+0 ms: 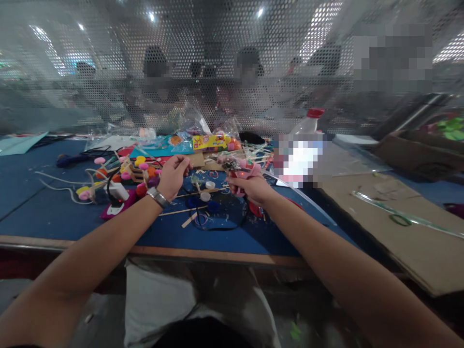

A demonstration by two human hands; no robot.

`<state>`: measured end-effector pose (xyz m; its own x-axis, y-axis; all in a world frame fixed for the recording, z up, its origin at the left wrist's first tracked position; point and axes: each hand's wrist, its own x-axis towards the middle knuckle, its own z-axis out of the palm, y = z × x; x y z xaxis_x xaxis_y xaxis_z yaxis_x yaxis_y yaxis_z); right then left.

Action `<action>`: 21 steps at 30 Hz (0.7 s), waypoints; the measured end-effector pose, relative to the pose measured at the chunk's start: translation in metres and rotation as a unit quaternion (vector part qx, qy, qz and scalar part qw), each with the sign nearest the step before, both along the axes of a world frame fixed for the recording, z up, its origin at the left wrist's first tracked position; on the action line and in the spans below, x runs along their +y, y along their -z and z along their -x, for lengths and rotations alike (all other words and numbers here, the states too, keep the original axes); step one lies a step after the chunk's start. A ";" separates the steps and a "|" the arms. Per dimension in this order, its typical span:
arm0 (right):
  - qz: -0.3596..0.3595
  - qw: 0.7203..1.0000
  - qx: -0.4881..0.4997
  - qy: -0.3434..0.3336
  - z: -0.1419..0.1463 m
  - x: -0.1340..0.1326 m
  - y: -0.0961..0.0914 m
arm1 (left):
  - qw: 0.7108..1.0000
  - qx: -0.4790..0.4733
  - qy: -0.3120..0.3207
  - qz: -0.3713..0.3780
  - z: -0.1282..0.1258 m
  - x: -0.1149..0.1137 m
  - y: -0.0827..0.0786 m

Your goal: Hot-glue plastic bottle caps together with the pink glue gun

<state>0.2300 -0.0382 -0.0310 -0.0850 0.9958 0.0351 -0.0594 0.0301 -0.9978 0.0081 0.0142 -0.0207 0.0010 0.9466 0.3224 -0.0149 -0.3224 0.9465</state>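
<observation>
My right hand (252, 188) is wrapped around the handle of a pink hot glue gun (247, 168). Its nozzle end points left, and grey, messy stuff clings near the tip. A long clear glue stick (308, 199) trails from its back. To the left, my left hand (174, 175) is raised over the table with thumb and fingers pinched together; whatever they hold is too small to make out. Between and below the hands lie white bottle caps (205, 196), blue caps (212, 207) and thin wooden sticks (188, 211).
Left of my left hand stand wooden-stick builds with coloured round pieces (140, 166), beside a purple power strip (115, 210) with a white plug (118, 192). Behind are a yellow packet (208, 142) and plastic bags. Rightward are a red-capped bottle (306, 123) and cardboard (409, 232).
</observation>
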 end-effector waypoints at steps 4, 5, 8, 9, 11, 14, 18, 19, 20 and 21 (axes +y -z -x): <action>0.004 1.000 -0.001 -0.004 -0.001 0.001 0.002 | 0.991 0.125 0.019 -0.042 0.003 -0.002 0.000; 0.005 1.000 0.003 -0.003 -0.001 0.001 0.002 | 0.982 0.176 0.021 -0.057 0.004 -0.002 0.000; 0.000 1.000 0.022 0.010 -0.001 0.004 0.005 | 0.944 0.315 0.027 -0.097 0.005 -0.004 0.000; -0.006 0.999 0.029 0.015 -0.001 0.005 0.005 | 0.931 0.347 0.032 -0.106 0.006 -0.005 0.000; -0.019 0.999 0.042 0.028 -0.001 0.006 0.005 | 0.912 0.389 0.045 -0.119 0.007 -0.006 -0.001; -0.030 0.998 0.042 0.043 -0.001 0.006 0.001 | 0.892 0.428 0.071 -0.124 0.010 -0.009 -0.004; -0.038 0.998 0.025 0.052 -0.001 0.003 -0.004 | 0.861 0.480 0.111 -0.125 0.013 -0.011 -0.006; -0.039 0.998 0.023 0.051 -0.001 0.003 -0.005 | 0.856 0.488 0.116 -0.128 0.014 -0.010 -0.006; -0.041 0.998 0.023 0.051 -0.001 0.003 -0.005 | 0.852 0.493 0.119 -0.130 0.014 -0.010 -0.006; -0.043 0.998 0.022 0.051 -0.001 0.004 -0.004 | 0.848 0.499 0.121 -0.132 0.014 -0.009 -0.006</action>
<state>0.2314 -0.0347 -0.0266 0.0198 0.9923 0.1223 -0.0955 0.1236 -0.9877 -0.0062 0.0051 -0.0148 0.5811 0.7752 0.2479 0.6552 -0.6262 0.4225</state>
